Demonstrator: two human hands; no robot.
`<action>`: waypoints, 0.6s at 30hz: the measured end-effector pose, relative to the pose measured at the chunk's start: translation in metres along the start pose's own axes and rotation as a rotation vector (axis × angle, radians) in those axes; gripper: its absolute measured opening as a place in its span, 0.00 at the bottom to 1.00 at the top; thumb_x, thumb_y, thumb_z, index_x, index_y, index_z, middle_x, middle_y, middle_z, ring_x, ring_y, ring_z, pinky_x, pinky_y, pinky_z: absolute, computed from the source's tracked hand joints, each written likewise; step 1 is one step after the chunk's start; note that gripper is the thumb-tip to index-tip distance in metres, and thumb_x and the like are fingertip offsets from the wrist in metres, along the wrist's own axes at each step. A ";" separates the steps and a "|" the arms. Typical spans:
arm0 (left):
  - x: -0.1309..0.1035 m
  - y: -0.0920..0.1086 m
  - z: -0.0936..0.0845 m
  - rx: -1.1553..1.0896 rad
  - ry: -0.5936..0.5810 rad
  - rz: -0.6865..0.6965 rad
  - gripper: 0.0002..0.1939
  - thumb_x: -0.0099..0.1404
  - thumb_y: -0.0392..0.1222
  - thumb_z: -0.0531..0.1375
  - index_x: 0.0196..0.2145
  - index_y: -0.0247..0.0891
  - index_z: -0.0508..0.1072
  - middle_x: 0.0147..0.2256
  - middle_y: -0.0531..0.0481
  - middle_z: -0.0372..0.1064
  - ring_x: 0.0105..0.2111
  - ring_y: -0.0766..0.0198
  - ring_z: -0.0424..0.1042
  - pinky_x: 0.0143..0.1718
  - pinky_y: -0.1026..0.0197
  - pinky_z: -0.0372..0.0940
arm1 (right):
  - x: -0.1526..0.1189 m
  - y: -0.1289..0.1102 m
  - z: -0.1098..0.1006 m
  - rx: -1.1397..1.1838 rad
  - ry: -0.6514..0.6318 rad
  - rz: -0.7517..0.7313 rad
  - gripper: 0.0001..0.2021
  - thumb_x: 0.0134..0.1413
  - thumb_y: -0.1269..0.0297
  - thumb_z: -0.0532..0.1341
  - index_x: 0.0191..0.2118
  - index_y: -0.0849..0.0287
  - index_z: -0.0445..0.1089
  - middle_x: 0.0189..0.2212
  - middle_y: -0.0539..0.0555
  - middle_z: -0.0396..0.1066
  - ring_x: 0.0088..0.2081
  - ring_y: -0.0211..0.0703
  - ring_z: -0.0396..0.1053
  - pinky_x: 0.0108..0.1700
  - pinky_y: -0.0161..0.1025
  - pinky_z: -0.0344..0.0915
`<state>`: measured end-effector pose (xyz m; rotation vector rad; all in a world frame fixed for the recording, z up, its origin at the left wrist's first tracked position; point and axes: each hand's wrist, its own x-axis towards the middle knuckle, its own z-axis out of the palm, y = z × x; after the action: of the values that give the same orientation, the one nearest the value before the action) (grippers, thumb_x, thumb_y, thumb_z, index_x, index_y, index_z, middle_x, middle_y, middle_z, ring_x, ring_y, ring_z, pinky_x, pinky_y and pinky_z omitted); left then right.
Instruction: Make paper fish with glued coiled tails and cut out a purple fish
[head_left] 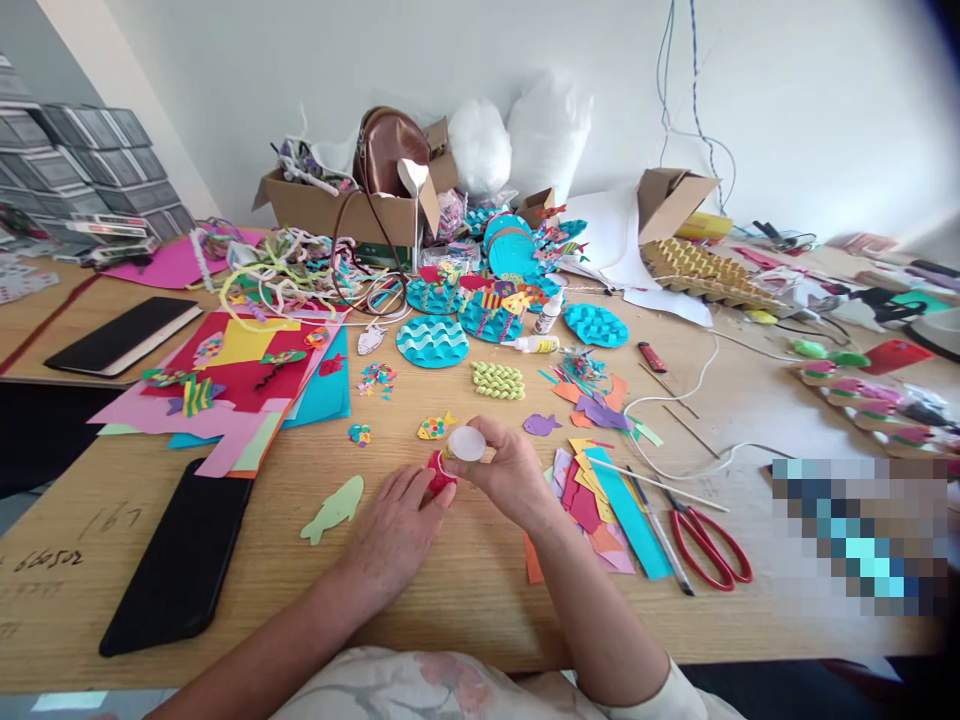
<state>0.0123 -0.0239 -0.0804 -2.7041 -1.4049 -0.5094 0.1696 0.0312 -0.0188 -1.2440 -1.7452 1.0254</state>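
In the middle of the table, my right hand [506, 470] is closed around a small white bottle [466, 443], whose round end faces up toward me. My left hand [397, 530] presses a pinkish-red paper piece [441, 474] with its fingers, right beside the bottle. Fingers hide most of that piece and its shape. Just beyond the hands lies a yellow dotted paper fish [433, 428], with a purple paper fish [541, 425] to the right. A plain light green paper fish [332, 510] rests left of my left hand.
Red-handled scissors [709, 545], a pen [660, 530] and paper strips [589, 500] lie at right. Coloured sheets [225, 370] and a black case [180, 560] are at left. Blue decorated ovals [433, 342] and glue bottles [549, 313] stand farther back, before a cardboard box [337, 215].
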 end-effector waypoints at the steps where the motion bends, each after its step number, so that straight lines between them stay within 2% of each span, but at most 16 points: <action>1: 0.000 0.000 0.000 0.000 -0.008 0.002 0.15 0.62 0.32 0.54 0.47 0.39 0.66 0.44 0.43 0.66 0.47 0.54 0.63 0.48 0.48 0.62 | 0.000 0.000 -0.001 0.008 0.008 -0.001 0.08 0.40 0.65 0.64 0.23 0.58 0.63 0.21 0.45 0.62 0.26 0.36 0.61 0.30 0.32 0.56; 18: 0.001 -0.001 0.000 -0.003 0.018 0.010 0.16 0.60 0.31 0.57 0.46 0.39 0.67 0.44 0.43 0.66 0.45 0.54 0.64 0.45 0.48 0.65 | -0.006 -0.001 -0.008 -0.104 -0.049 0.031 0.08 0.44 0.66 0.64 0.33 0.57 0.67 0.28 0.47 0.69 0.32 0.40 0.66 0.35 0.34 0.58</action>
<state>0.0119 -0.0230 -0.0804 -2.7007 -1.3860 -0.5343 0.1783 0.0268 -0.0155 -1.3247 -1.8421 1.0016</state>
